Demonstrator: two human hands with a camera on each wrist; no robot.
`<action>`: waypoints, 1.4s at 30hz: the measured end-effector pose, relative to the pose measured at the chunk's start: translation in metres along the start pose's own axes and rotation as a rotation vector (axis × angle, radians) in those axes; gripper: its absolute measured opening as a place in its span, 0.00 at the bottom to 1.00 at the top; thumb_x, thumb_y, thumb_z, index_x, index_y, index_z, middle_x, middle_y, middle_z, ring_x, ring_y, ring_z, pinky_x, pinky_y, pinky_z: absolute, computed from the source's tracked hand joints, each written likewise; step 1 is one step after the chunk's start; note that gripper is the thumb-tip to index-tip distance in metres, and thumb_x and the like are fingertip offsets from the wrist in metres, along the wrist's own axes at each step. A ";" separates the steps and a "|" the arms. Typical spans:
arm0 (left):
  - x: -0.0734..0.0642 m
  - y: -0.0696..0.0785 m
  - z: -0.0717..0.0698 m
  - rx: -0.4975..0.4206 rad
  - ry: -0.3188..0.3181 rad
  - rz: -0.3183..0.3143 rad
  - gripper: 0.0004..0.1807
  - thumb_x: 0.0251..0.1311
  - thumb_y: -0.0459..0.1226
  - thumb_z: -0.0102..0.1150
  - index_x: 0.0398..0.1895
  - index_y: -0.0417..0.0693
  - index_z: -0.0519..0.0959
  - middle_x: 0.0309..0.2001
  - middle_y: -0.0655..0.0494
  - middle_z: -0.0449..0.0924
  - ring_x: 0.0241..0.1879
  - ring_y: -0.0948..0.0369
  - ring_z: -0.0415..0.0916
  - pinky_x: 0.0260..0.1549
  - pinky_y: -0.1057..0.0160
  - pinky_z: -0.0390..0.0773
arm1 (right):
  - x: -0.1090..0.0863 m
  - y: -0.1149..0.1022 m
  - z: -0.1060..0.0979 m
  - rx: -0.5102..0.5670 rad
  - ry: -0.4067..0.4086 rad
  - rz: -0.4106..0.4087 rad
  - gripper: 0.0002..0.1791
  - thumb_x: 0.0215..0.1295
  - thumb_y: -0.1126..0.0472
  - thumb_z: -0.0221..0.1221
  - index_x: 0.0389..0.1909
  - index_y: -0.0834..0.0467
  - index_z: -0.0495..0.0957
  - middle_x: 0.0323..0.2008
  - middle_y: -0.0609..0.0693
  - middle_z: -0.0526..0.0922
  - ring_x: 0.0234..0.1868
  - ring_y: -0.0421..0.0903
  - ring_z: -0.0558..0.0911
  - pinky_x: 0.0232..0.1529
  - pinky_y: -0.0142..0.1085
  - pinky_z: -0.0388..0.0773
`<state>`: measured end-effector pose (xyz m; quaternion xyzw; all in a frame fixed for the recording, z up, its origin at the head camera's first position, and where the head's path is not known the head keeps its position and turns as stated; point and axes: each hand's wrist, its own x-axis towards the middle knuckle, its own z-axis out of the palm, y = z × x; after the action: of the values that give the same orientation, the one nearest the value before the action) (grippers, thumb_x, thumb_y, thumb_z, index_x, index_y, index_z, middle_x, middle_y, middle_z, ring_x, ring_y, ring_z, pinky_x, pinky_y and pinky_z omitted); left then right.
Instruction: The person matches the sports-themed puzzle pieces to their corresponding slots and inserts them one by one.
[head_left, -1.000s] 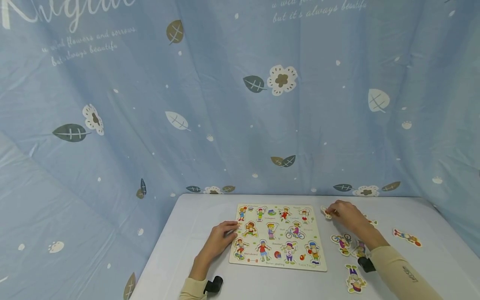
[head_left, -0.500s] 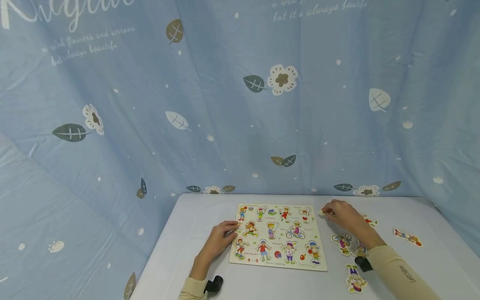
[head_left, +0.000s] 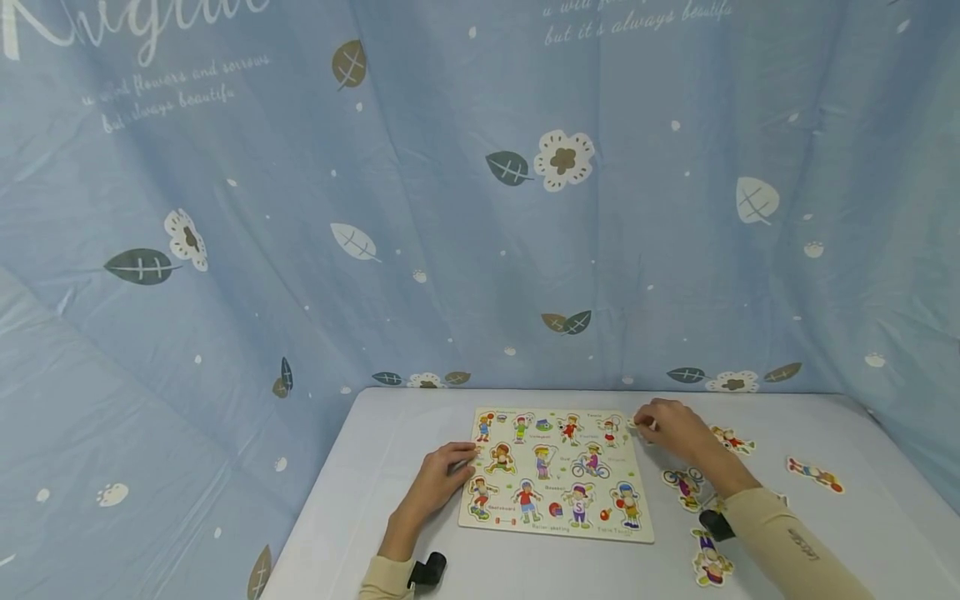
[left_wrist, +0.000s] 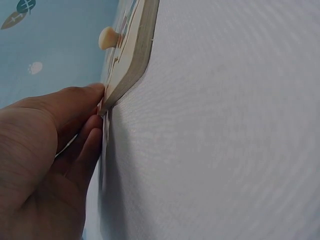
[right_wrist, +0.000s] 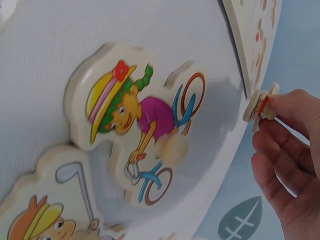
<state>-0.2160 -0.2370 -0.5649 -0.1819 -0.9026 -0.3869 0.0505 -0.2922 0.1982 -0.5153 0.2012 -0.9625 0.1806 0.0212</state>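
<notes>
A wooden peg puzzle board (head_left: 510,533) printed with children playing sports lies flat on the table. My left hand (head_left: 435,483) rests at its left side, with thumb and fingertips touching the edge; the left wrist view shows this hand (left_wrist: 55,135) close up beside a round wooden knob (left_wrist: 107,38). By the board's upper right corner, my right hand (head_left: 672,429) pinches a small puzzle piece (right_wrist: 259,106) between thumb and fingers. That piece tilts edge-on in the right wrist view, so its picture is mostly hidden.
Loose pieces lie right of the board: a cyclist piece (right_wrist: 155,120), a golfer piece (right_wrist: 50,210), a purple-legged piece (head_left: 710,560), a red-shirted piece (head_left: 735,440) and a basketball piece (head_left: 815,475). A blue patterned curtain (head_left: 450,208) hangs behind the white table (head_left: 337,500).
My right hand has moved left with the puzzle piece, from the table beyond the board to its upper right corner. My left hand and the board stay put.
</notes>
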 end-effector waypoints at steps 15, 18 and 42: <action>0.000 0.001 0.000 0.020 0.011 0.006 0.16 0.62 0.33 0.63 0.52 0.38 0.82 0.58 0.50 0.80 0.61 0.49 0.76 0.62 0.48 0.73 | 0.006 -0.011 0.008 0.007 0.003 -0.037 0.04 0.60 0.61 0.67 0.35 0.55 0.85 0.30 0.43 0.81 0.32 0.38 0.78 0.32 0.34 0.78; 0.001 -0.001 0.000 0.022 0.011 0.012 0.16 0.62 0.34 0.63 0.52 0.38 0.82 0.58 0.49 0.80 0.61 0.49 0.76 0.62 0.47 0.73 | 0.008 -0.014 0.009 0.003 0.013 -0.042 0.03 0.60 0.61 0.67 0.34 0.55 0.85 0.29 0.43 0.81 0.31 0.38 0.77 0.31 0.33 0.77; 0.000 0.003 -0.001 0.014 -0.004 -0.006 0.16 0.63 0.34 0.62 0.53 0.37 0.82 0.59 0.49 0.80 0.62 0.49 0.75 0.63 0.47 0.72 | 0.020 -0.035 0.028 -0.026 0.014 0.028 0.06 0.58 0.57 0.68 0.34 0.54 0.85 0.30 0.44 0.81 0.30 0.39 0.77 0.32 0.37 0.79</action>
<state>-0.2149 -0.2359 -0.5621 -0.1796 -0.9060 -0.3802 0.0486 -0.2960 0.1505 -0.5268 0.1861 -0.9674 0.1695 0.0280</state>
